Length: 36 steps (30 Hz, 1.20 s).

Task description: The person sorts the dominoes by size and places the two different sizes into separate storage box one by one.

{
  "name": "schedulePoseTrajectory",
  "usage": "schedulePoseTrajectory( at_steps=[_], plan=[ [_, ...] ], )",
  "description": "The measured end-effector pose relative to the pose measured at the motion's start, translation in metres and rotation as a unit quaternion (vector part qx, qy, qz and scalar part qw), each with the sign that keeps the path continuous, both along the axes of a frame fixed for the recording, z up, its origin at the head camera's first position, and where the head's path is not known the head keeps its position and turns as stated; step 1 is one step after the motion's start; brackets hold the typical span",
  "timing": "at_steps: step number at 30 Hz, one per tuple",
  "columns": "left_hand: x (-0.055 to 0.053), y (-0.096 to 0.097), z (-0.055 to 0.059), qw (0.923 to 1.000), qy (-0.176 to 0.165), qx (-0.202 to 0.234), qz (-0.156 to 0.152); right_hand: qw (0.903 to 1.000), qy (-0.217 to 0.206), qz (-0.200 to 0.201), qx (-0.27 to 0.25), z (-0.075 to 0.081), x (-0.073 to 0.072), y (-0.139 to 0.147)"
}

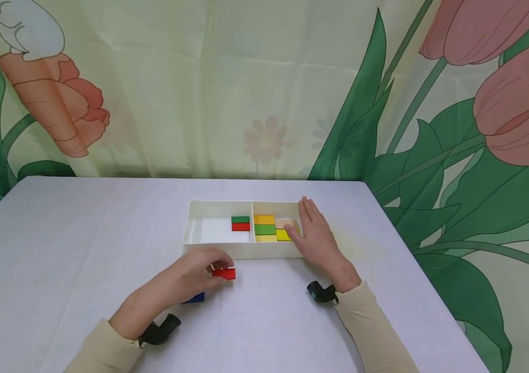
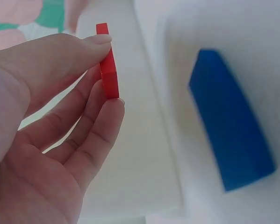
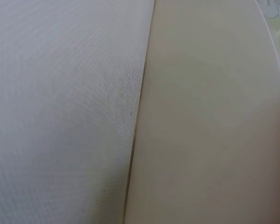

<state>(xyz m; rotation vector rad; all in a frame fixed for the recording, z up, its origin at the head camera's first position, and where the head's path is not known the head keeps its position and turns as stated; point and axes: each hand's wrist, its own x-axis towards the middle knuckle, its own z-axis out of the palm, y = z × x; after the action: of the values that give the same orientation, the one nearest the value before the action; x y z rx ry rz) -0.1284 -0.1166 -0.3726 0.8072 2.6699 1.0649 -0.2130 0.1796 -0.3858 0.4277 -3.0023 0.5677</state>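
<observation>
Between thumb and fingertips, my left hand [image 1: 190,270] pinches a red block [image 1: 225,274], held just in front of a white divided box [image 1: 246,251]. The left wrist view shows this red block [image 2: 109,70] edge-on. A blue block [image 1: 196,298] lies on the table below the left hand, partly hidden by it. My right hand [image 1: 318,239] lies with straight fingers along the box's right end, thumb over the right compartment. In the right wrist view the box wall [image 3: 210,116] fills much of the picture, and only a sliver of hand shows.
The box's left compartment holds a green block [image 1: 240,219] and a red one beside its divider. Several yellow, green and pale blocks lie flat in the right compartment. A white cloth [image 1: 83,259] covers the table; a printed curtain [image 1: 176,93] hangs behind it.
</observation>
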Motion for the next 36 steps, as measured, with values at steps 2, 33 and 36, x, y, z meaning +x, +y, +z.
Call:
schedulePoseTrajectory(
  at_steps=[2, 33, 36],
  plan=[
    [0.000, -0.004, 0.003, 0.9999, 0.010, 0.007, 0.000, 1.0000, 0.002, 0.002, -0.001, 0.000, 0.000, 0.000],
    [-0.035, 0.000, 0.028, 0.9937, 0.104, 0.039, 0.010, 0.9999, 0.005, 0.005, -0.009, 0.001, 0.000, 0.001],
    [-0.040, 0.003, 0.030, 0.9932, 0.106, 0.047, 0.011, 1.0000, 0.003, 0.002, -0.009, 0.001, 0.001, 0.001]
  ],
)
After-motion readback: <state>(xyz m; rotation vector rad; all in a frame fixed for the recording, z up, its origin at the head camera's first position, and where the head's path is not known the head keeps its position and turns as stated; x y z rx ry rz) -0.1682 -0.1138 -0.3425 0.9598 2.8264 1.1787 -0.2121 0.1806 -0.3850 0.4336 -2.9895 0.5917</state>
